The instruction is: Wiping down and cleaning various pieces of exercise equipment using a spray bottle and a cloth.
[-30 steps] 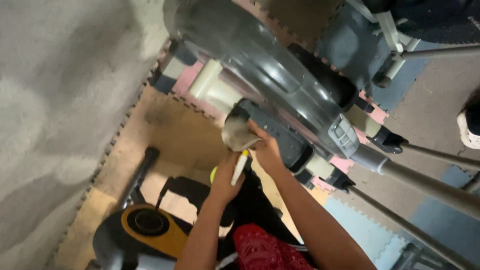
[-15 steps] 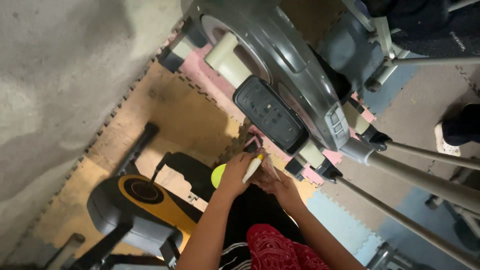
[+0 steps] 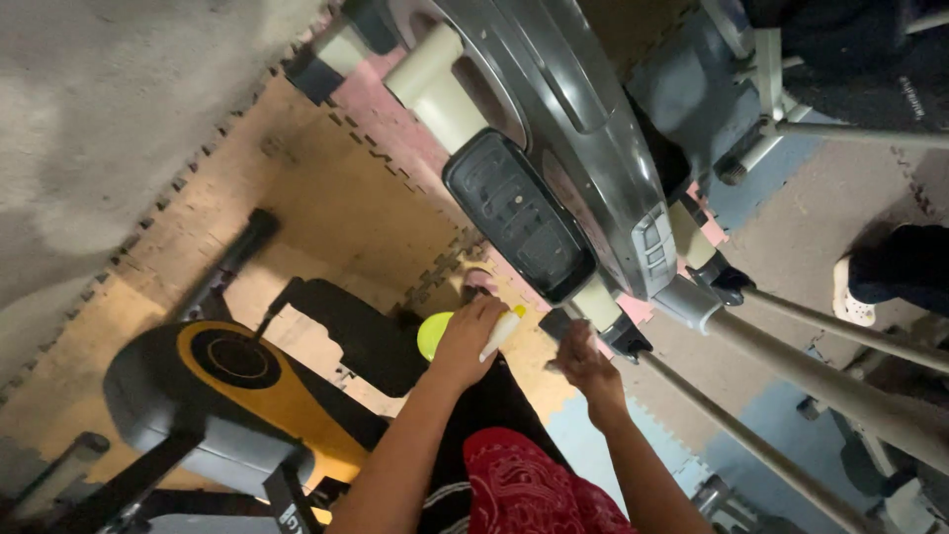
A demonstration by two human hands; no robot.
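Two hands, left [image 3: 465, 341] gripping spray bottle [image 3: 499, 333], right [image 3: 583, 364] at pedal's [image 3: 519, 216] edge

Interlocking foam floor mats [image 3: 326, 188] in tan, pink, blue; grey wall [image 3: 109, 109]; dim light.

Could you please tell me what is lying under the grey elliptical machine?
Under the grey elliptical machine lie interlocking foam mats in tan, pink and blue. How far they run beneath its body, and its feet there, is hidden by the housing and black pedal.

Right hand [image 3: 585, 364] motion-blurred; yellow-green object [image 3: 432, 333] half hidden behind left hand [image 3: 473, 339].
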